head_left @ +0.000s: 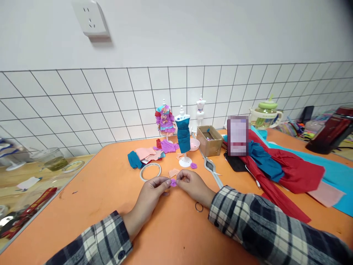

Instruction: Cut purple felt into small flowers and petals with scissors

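Note:
Between my two hands is a small purple crinkled piece [173, 182]. My left hand [154, 191] pinches its left side, and my right hand [191, 184] pinches its right side. Just beyond them stands a white mini dress form wrapped in teal material [183, 136]. Another purple piece [193, 166] lies by its base, and a peach scrap [173, 172] is right behind my fingers. A roll of white tape [150, 172] lies behind my left hand. Near my right wrist is a dark ring [199, 207].
Behind are a doll form in a purple dress [166, 119], a bare form [200, 110], a cardboard box [209, 141] and a pink bowl [194, 144]. Grey scissors [211, 167], a phone [238, 136] and red material [298, 169] are right; folded scraps [146, 154] lie left.

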`<state>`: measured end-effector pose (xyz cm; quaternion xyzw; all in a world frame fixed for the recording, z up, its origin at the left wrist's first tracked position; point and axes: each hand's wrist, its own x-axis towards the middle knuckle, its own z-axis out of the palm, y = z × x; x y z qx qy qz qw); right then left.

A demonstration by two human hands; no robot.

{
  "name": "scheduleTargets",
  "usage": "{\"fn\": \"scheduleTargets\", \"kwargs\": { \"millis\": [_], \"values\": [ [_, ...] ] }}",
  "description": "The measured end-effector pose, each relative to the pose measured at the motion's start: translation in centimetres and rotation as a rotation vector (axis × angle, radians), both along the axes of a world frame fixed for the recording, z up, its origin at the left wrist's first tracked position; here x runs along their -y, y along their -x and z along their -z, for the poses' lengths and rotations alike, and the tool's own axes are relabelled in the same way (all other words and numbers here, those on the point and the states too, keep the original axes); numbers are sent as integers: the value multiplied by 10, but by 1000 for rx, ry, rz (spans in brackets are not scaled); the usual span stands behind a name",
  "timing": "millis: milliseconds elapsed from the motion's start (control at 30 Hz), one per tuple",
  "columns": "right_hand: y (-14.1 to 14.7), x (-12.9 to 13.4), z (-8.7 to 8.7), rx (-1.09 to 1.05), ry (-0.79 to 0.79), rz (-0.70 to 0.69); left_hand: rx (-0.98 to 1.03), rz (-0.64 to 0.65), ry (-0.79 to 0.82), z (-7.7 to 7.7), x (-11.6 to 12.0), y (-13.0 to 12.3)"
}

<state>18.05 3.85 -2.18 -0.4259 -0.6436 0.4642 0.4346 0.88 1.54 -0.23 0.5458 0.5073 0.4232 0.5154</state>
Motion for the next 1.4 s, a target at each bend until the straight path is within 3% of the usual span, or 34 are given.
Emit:
{"fn": "scheduleTargets", "kwargs": {
  "millis": [167, 533, 667, 1033, 1233, 1400],
  "values": [
    [0, 2, -3, 33, -68, 28, -54, 6, -49, -1, 1, -2],
    [1, 1, -3, 91, -40, 73, -8, -21, -9, -9, 5, -3],
    [-1, -1, -4, 87, -49, 71, -89, -19, -46, -4, 3, -5],
    [-4, 3, -12, 108, -9, 69, -63, -9, -41, 3, 0, -2],
    [-44, -23, -23, 308, -38, 86, -92, -32, -47, 4, -1, 2],
    [-78, -43, -19, 481, -11, 134, -145, 23, -72, 6, -1, 4]
  ]
}}
